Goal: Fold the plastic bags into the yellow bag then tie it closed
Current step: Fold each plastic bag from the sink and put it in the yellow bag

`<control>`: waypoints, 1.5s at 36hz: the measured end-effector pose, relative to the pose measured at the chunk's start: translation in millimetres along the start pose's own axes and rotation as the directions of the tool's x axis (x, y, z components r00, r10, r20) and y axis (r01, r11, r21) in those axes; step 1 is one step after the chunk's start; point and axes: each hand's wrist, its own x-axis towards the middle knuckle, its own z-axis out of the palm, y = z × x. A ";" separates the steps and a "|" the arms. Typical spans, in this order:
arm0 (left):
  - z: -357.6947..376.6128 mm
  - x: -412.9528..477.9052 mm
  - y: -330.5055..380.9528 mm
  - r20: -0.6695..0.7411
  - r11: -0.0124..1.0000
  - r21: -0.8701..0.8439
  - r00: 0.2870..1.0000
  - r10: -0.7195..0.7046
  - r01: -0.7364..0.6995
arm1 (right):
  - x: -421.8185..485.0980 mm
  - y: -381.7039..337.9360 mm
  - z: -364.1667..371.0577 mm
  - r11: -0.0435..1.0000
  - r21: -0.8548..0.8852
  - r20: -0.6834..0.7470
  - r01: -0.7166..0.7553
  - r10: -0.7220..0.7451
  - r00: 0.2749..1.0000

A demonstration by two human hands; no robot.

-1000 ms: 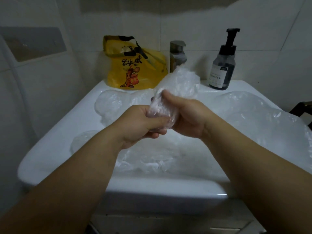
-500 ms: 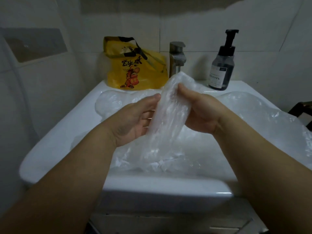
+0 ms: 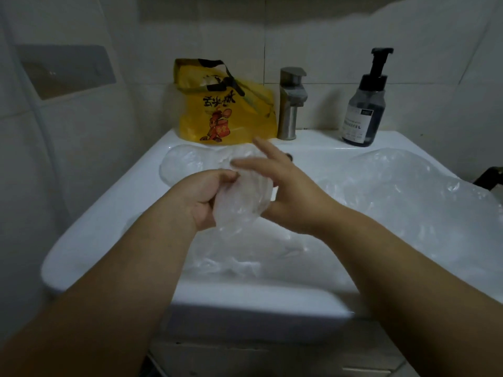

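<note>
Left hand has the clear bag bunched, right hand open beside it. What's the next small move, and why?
Probably close the right hand onto the clear bag and press it flatter against the left hand: it looks loosely bunched, only the left grip holds it, and the yellow bag stands apart behind.

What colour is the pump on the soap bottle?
Black; the pump tops the soap bottle, clearest in the head view.

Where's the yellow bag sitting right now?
In the head view, the yellow bag stands on the back ledge of the sink, left of centre, just left of the faucet.
</note>
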 end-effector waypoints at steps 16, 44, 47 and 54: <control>-2.3 14.2 -5.1 0.117 0.915 0.182 0.932 0.342 -0.359 | 5.8 8.2 -5.3 0.772 0.512 0.023 -0.377 0.426 0.904; 2.7 3.9 -13.2 0.106 0.764 0.546 0.933 0.345 -0.345 | 1.3 8.7 -7.6 0.781 0.258 0.085 -0.569 0.568 0.818; -0.8 8.0 -7.5 0.015 0.873 0.297 0.916 0.400 -0.386 | 5.6 8.9 -9.5 0.610 0.557 0.124 -0.564 0.611 0.782; 0.4 8.2 -0.5 -0.014 0.908 -0.029 0.908 0.418 -0.419 | 7.3 9.0 -8.6 0.353 0.761 0.249 -0.544 0.616 0.748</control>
